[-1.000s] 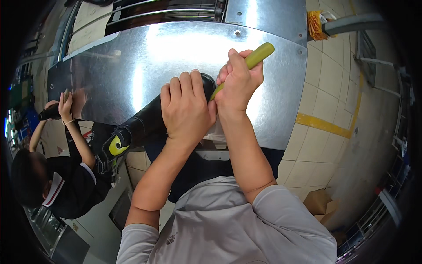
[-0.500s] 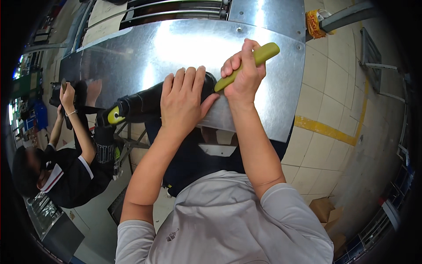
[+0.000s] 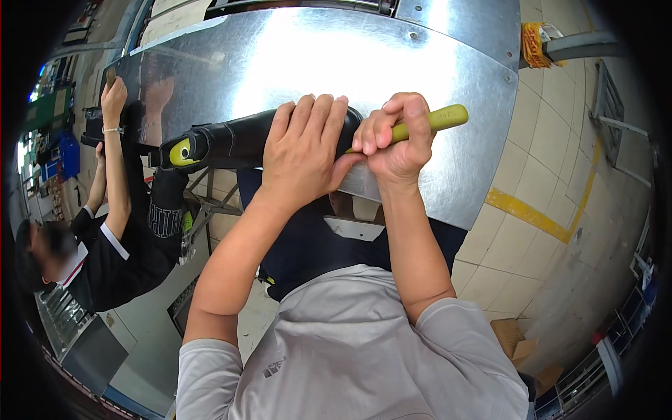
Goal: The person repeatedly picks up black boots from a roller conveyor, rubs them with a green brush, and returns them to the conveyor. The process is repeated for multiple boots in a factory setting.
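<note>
A black leather boot (image 3: 241,140) lies on its side along the near edge of the shiny metal table (image 3: 224,77). At its left end a yellow-green shoe last (image 3: 180,152) with a round hole shows inside. My left hand (image 3: 301,154) lies over the boot's right part, fingers curved across it and thumb toward its right end. In my right hand (image 3: 402,143), fingers wrapped round it, is an olive-green plastic bar (image 3: 448,117) with a rounded end. Its narrow tip meets the boot's right end beside my left thumb; the exact contact is hidden.
To the left a co-worker (image 3: 112,273) in a black shirt sits at the same table, one hand raised with a tool. A metal rail with a yellow wrapping (image 3: 534,45) stands beyond the right corner. Cardboard boxes (image 3: 514,343) lie on the floor at lower right.
The bar has swung from steeply slanted to nearly level, and my right hand has come down and closer to my left. The co-worker's raised hand has moved up. The whole view has shifted slightly.
</note>
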`<state>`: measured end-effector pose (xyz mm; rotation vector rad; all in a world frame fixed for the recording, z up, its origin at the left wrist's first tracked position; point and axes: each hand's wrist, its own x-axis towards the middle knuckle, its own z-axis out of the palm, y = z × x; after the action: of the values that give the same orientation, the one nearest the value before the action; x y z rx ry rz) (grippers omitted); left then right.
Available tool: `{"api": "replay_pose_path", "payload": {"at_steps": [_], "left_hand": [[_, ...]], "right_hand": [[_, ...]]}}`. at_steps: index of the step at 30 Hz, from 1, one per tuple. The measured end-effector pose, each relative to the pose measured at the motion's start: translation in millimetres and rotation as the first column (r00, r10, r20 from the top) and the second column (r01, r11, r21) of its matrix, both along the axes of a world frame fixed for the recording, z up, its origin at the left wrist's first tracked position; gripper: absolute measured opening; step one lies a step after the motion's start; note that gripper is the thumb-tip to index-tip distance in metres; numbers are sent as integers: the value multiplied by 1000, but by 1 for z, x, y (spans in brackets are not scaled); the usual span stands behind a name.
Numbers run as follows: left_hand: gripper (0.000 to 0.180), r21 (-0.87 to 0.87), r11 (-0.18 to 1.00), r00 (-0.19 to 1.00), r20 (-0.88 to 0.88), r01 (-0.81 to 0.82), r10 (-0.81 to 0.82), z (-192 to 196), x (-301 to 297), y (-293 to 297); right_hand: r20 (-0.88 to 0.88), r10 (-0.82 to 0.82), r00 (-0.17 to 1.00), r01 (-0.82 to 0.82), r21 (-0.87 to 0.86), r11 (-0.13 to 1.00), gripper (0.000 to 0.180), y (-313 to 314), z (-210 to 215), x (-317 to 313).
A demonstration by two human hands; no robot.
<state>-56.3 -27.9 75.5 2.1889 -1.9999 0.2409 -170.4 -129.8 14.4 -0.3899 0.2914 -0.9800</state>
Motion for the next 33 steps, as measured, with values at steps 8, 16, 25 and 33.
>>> {"api": "replay_pose_path", "payload": {"at_steps": [8,16,25,33], "left_hand": [[65,-52,998,999,16,-36,37,-10,5,4],[67,-30,998,997,43,-63,64,-15,4,4],[60,-72,995,998,9,-66,67,-15,4,0],[57,-199,975,994,15,-101,106,-25,1,-6]], "right_hand": [[49,23,999,-23,-2,1000,19,-8,3,1],[18,-59,998,58,22,998,24,-1,0,-1],[-69,-64,996,67,41,997,29,-7,3,8],[-216,-241,946,257,51,965,37,-15,7,17]]}}
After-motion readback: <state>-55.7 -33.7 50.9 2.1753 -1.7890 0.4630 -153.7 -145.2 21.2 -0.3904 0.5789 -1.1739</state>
